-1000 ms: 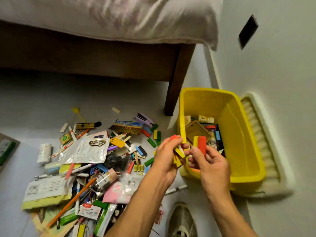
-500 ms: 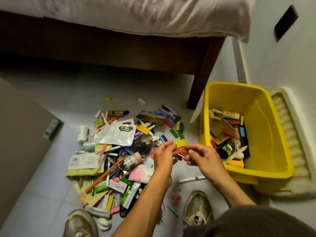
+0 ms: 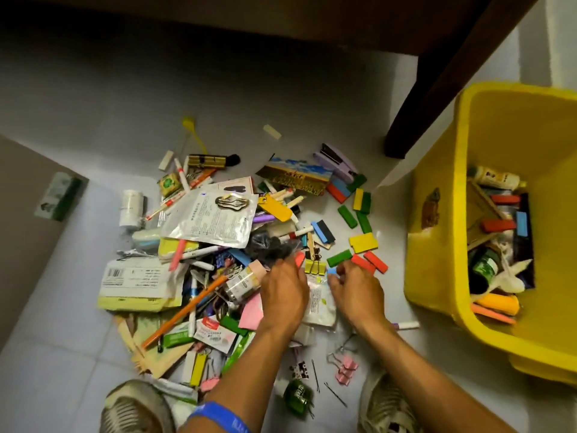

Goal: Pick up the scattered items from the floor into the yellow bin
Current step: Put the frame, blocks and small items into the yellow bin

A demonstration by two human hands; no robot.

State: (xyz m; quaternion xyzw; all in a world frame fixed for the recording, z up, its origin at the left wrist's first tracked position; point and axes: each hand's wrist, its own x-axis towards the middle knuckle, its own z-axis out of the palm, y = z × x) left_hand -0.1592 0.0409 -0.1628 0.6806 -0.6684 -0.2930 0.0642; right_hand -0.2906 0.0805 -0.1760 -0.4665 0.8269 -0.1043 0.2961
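Bed frame [image 3: 249,20], dark wood: spanning the top of the view, one leg [image 3: 437,98] standing on the pale floor [image 3: 93,104] between the pile and the bin.

Yellow bin [image 3: 437,276]: sitting at the right on the floor, already holding a bottle, coloured blocks, sticks and a green jar, so the task is looking partly done.

Scattered items [image 3: 206,254]: lying in one dense heap at centre, left of the bin and well apart from its rim. Included: a printed foil pouch [image 3: 212,220], an orange pencil [image 3: 184,310], a purple stapler [image 3: 337,160], yellow binder clips [image 3: 314,266], and loose green, yellow and red blocks trailing toward the bin.

Left hand [image 3: 284,292]: reaching into the heap beside the yellow binder clips, fingers curling down at a pink-red piece [image 3: 299,259]; whether they are pinching it cannot be told.

Right hand [image 3: 356,287]: hovering just beside the red blocks [image 3: 370,263], fingers curling around a small blue piece [image 3: 332,271], grasp appearing to be closing.

Step in hand, as judged: gathering another handful from the near edge of the heap. The next move is calling for a firm pinch on these small pieces, then a carry rightward over the bin's near wall before letting go.
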